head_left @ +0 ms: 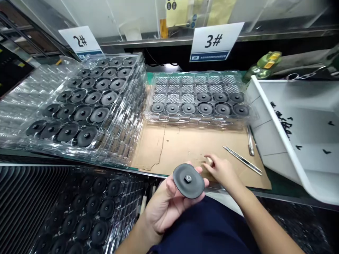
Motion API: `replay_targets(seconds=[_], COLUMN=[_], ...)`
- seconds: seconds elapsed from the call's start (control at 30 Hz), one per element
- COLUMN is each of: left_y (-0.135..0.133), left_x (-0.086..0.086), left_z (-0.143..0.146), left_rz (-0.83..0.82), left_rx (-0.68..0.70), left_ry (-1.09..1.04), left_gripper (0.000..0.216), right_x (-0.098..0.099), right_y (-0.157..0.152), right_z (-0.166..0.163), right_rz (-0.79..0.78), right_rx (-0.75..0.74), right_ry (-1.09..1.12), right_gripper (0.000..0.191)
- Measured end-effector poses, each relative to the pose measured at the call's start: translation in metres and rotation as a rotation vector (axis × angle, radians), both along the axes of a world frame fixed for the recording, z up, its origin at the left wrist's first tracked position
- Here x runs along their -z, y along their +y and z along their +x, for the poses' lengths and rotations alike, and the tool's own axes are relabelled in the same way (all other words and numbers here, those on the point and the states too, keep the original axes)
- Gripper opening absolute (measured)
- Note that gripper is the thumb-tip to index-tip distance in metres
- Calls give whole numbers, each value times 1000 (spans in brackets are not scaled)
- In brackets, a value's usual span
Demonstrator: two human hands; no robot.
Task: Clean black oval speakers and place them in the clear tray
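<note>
My left hand (168,204) is closed on a dark rounded rubber-like disc (180,180), its face turned up with a small raised hub in the middle. Just to the right, over the cardboard sheet (150,148), my right hand (221,169) pinches a small pale, rounded piece (209,161); the rest of it is hidden by the fingers, so its kind is unclear. Metal tweezers (242,160) lie on the cardboard beyond that hand. Near them rests a slim metal pen-like tool (250,141). In a clear tray (196,118) behind are similar discs in the two front rows.
A tall stack of clear trays (127,116) full of discs stands on the left by a "2#" sign (82,41). Behind the nearer tray is a "3#" sign (216,41). The white bin (280,141) at right holds small black pieces. A green bottle (265,65) stands behind it.
</note>
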State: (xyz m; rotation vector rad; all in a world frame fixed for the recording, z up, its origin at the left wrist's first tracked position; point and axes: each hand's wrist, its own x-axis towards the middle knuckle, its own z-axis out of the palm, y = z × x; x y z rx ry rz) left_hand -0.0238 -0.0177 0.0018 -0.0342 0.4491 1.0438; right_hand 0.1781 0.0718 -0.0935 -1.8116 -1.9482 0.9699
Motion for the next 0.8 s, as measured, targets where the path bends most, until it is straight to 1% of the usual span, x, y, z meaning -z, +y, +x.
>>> replay_targets(seconds=[0.07,0.17,0.27,0.33,0.4,0.43,0.47,0.5,0.53,0.6,0.63,0.7,0.73,0.77,0.8], left_y=[1,1,2,2,2,2,2,2,2,1,1,1,1,2,2], left_x=[2,3,4,4,4,4,4,3,3,3,3,4,5,5,5], left_z=[-4,-11,-15,-17,-18,-18,-18,-17,-16,-14,-12,-9,-8,-7,-5], left_rz=[-11,-28,-43,-46,-42,-36,-26,-14,-2,20,29,39,39,39,39], left_rx=[-7,-31,-59,-73,-86,-91,-95,-98,-102,-123,-141,-167,-172,-175,-185], left_ry=[-6,-3,7,19,37,47,60,75,92,140,170,240,278,318,359], left_gripper=[48,45,45,47,47,46,46,45,45,44,45,47,49,51,54], right_x=[18,31,39,43,41,36,26,13,-5,-47,-69,-107,-120,-130,-135], right_y=[-13,-29,-38,-37,-30,-24,-18,-12,-8,-6,-9,-21,-29,-36,-42], right_z=[0,-5,-14,-19,-23,-24,-26,-28,-32,-42,-49,-63,-69,-73,-76], right_rz=[-33,-17,34,51,61,68,76,86,96,143,176,327,431,477,477], right_rx=[-46,-58,-48,-81,-121,-129,-126,-111,-92,-67,-85,-187,-235,-278,-319], right_ry=[-18,-47,-72,-48,-4,20,44,65,84,143,188,332,361,388,400], right_gripper=[31,33,29,26,23,23,23,24,25,28,27,23,23,24,24])
